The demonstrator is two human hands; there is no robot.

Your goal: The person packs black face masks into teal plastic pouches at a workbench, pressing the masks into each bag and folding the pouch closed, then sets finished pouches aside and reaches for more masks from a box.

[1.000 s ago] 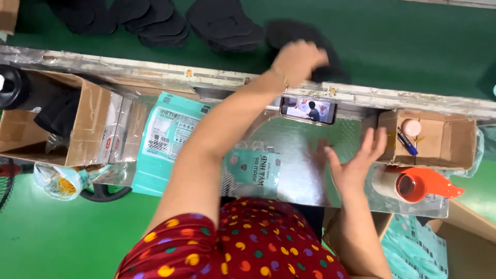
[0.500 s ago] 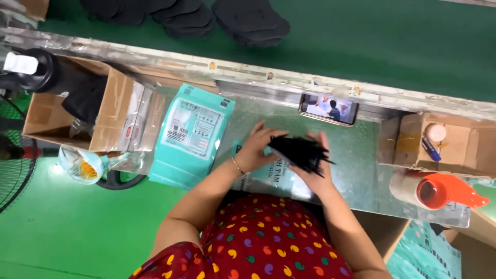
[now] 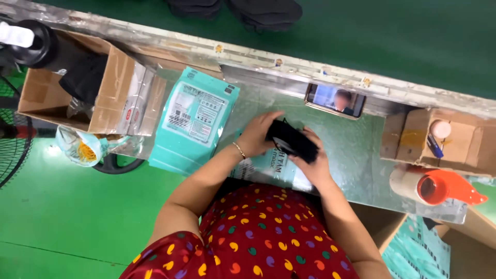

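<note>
My left hand (image 3: 257, 135) and my right hand (image 3: 315, 164) both grip a black folded piece (image 3: 292, 140) over the shiny metal worktable (image 3: 356, 150). Under it lies a clear printed pouch (image 3: 271, 168). A stack of teal packets (image 3: 194, 119) sits just to the left, beside an open cardboard box (image 3: 106, 90). A phone (image 3: 335, 101) leans against the table's far rail. To the right stand a small cardboard tray (image 3: 460, 147) and an orange tape dispenser (image 3: 439, 187).

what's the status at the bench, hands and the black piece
Left hand and right hand both gripping the black piece. Held just above the teal-printed pouch on the metal bench. Nothing in the way.
</note>
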